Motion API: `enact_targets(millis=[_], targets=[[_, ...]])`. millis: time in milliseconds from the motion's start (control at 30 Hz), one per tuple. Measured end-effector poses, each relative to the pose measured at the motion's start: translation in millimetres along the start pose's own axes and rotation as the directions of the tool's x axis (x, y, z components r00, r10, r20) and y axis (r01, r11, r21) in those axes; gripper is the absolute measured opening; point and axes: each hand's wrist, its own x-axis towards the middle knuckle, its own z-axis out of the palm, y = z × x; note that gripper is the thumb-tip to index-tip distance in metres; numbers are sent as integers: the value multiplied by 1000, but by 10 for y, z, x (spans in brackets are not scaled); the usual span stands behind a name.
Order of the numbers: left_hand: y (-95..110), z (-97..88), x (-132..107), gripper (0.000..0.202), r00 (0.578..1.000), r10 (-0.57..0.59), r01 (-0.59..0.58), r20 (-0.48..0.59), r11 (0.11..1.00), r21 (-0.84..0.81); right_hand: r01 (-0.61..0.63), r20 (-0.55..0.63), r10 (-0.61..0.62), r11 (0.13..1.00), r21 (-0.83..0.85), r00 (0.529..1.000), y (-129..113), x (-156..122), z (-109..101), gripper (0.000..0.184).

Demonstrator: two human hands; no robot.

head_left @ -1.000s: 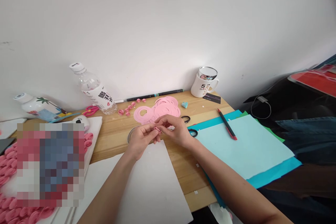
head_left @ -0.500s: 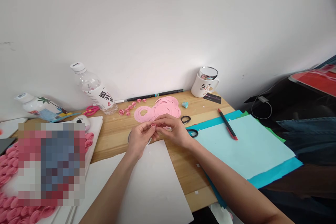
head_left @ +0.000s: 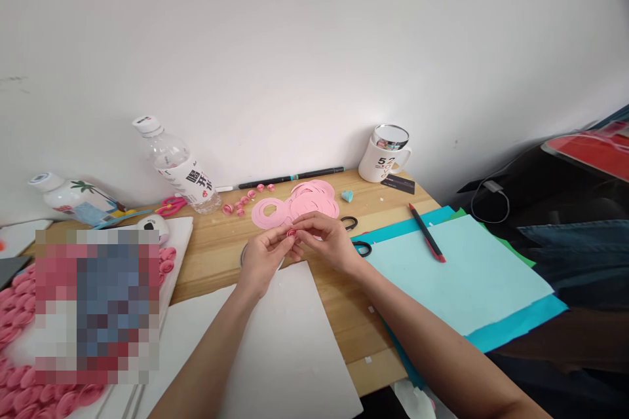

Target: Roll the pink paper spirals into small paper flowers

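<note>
Both of my hands meet above the wooden table (head_left: 216,255). My left hand (head_left: 265,255) and my right hand (head_left: 327,239) pinch a small rolled pink paper coil (head_left: 291,233) between their fingertips. Just behind them lies a pile of pink paper spirals (head_left: 299,206) cut from discs. Several finished small pink paper rolls (head_left: 239,203) lie near the bottle. Black-handled scissors (head_left: 354,236) rest to the right of my right hand, partly hidden by it.
A white board (head_left: 275,340) lies under my forearms. Light blue paper sheets (head_left: 457,268) with a red pen (head_left: 426,232) lie to the right. A white mug (head_left: 386,154), a black marker (head_left: 289,177), a water bottle (head_left: 177,167), and pink scissors (head_left: 170,205) stand along the wall.
The pink strip between my fingers has been wound into a tighter small coil. Both hands stayed in the same spot.
</note>
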Motion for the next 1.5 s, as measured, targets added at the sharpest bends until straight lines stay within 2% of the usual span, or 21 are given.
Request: enact_targets(millis=[233, 533, 733, 933, 1233, 1500], targets=[[1, 27, -15, 33, 1000, 1, -1, 32, 1000, 1, -17, -62, 14, 999, -44, 998, -49, -3, 31, 4], [-24, 46, -5, 40, 1000, -16, 17, 10, 998, -59, -160, -37, 168, 974, 158, 985, -13, 4, 15, 14], [42, 38, -24, 31, 1000, -26, 26, 15, 999, -24, -183, -24, 190, 965, 187, 981, -80, 22, 4, 18], [42, 39, -20, 32, 999, -32, 32, 35, 999, -17, -194, -13, 202, 955, 225, 979, -62, 19, 10, 16], [10, 47, -21, 30, 999, -9, 9, 35, 1000, 14, -181, -22, 187, 972, 151, 982, -12, 2, 22, 10], [12, 100, -29, 20, 996, -7, 10, -84, 999, 40, -150, 18, 149, 985, 83, 989, -65, -9, 36, 11]])
